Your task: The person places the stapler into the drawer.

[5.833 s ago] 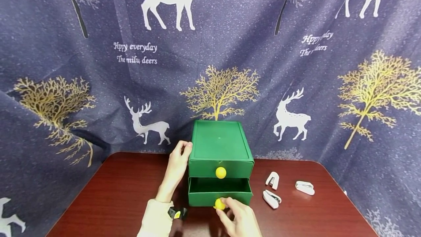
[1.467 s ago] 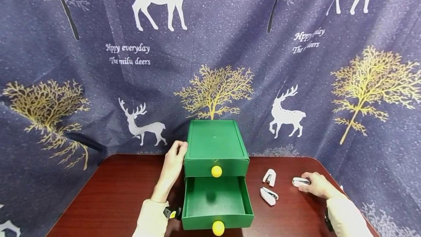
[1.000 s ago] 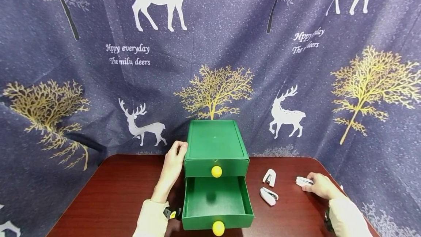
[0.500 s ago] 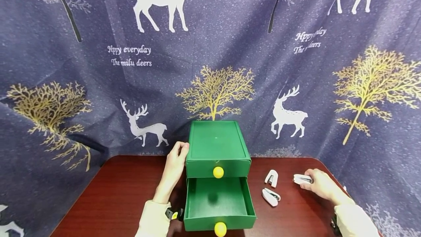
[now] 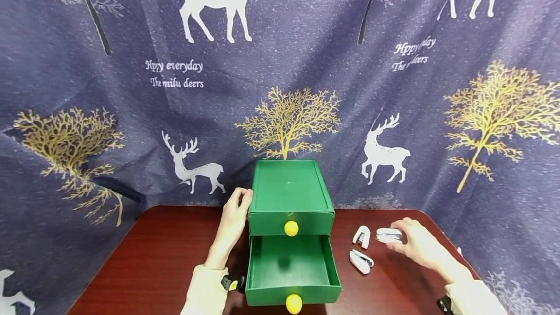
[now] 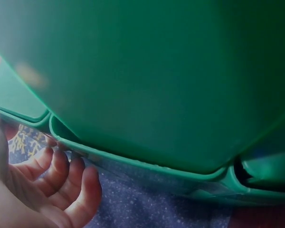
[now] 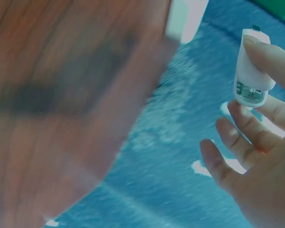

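My right hand [image 5: 415, 243] pinches a small white stapler [image 5: 388, 235] between thumb and fingers, right of the drawer cabinet. In the right wrist view, the thumb lies along the stapler [image 7: 251, 71] and its open end shows, held clear of the table. A green two-drawer cabinet [image 5: 290, 186] with yellow ball knobs stands in the middle; its lower drawer [image 5: 290, 295] is pulled out and bare inside, the upper one closed. My left hand [image 5: 233, 215] rests against the cabinet's left side, its bent fingers [image 6: 88, 190] touching the wall in the left wrist view.
Two more white staplers lie on the brown table [image 5: 175, 256] between the cabinet and my right hand: one behind [image 5: 361, 237], one in front [image 5: 360, 262]. A dark blue cloth [image 5: 306, 62] printed with deer and trees hangs behind the table.
The lower drawer has come further out and my right hand has left its knob. That hand has gripped the far-right stapler and moved it left, up off the table. My left hand stays put.
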`<state>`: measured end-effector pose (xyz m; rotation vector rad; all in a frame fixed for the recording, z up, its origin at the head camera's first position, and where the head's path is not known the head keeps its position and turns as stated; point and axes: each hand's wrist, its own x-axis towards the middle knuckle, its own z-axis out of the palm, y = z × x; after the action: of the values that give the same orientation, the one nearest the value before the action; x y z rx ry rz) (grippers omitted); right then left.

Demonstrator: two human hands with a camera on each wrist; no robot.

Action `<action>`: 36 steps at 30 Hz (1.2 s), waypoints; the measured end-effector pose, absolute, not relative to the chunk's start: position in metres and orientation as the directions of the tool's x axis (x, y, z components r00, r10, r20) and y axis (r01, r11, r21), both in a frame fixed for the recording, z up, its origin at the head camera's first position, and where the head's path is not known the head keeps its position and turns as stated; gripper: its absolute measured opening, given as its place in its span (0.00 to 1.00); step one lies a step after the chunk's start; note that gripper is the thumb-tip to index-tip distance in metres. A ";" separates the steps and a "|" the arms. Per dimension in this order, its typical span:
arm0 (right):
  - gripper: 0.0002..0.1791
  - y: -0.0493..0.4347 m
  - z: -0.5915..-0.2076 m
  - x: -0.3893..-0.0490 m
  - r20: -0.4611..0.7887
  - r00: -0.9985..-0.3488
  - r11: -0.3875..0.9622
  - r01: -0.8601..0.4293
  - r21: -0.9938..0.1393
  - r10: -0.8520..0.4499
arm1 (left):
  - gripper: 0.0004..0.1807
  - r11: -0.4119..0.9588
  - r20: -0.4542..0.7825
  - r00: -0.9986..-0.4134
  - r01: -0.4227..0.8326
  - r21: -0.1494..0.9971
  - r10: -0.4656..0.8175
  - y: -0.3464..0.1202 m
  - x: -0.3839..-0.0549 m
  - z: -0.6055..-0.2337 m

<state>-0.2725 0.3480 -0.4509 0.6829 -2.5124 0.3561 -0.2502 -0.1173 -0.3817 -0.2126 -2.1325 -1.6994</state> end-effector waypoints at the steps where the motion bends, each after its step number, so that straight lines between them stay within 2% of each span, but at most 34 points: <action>1: 0.22 0.345 -0.448 -0.270 0.542 -0.738 0.836 -0.537 -0.113 -0.401 | 0.11 0.248 0.400 -0.907 0.362 0.899 -0.128 -0.117 -0.250 -0.382; 8: 0.21 0.314 -0.427 -0.249 0.597 -0.668 0.783 -0.614 -0.103 -0.445 | 0.12 0.244 0.399 -0.908 0.361 0.900 -0.127 -0.113 -0.250 -0.382; 15: 0.21 0.273 -0.413 -0.230 0.641 -0.583 0.710 -0.700 -0.084 -0.499 | 0.15 0.236 0.396 -0.908 0.357 0.904 -0.140 -0.120 -0.279 -0.416; 17: 0.21 0.263 -0.410 -0.225 0.645 -0.572 0.696 -0.713 -0.085 -0.507 | 0.14 0.235 0.382 -0.913 0.344 0.909 -0.142 -0.121 -0.280 -0.416; 25: 0.21 0.222 -0.405 -0.201 0.653 -0.592 0.670 -0.722 -0.171 -0.472 | 0.14 0.228 0.393 -0.909 0.356 0.906 -0.141 -0.122 -0.283 -0.419; 29: 0.20 0.201 -0.405 -0.197 0.649 -0.600 0.676 -0.716 -0.176 -0.467 | 0.16 0.235 0.406 -0.902 0.367 0.900 -0.145 -0.123 -0.281 -0.416; 36: 0.19 0.167 -0.402 -0.188 0.595 -0.665 0.712 -0.671 -0.209 -0.452 | 0.16 0.221 0.409 -0.900 0.373 0.901 -0.152 -0.125 -0.279 -0.414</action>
<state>-0.1875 0.1667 -0.4024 0.8562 -2.4046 0.5702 -0.2787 -0.1245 -0.4138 -0.2040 -2.0891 -1.7220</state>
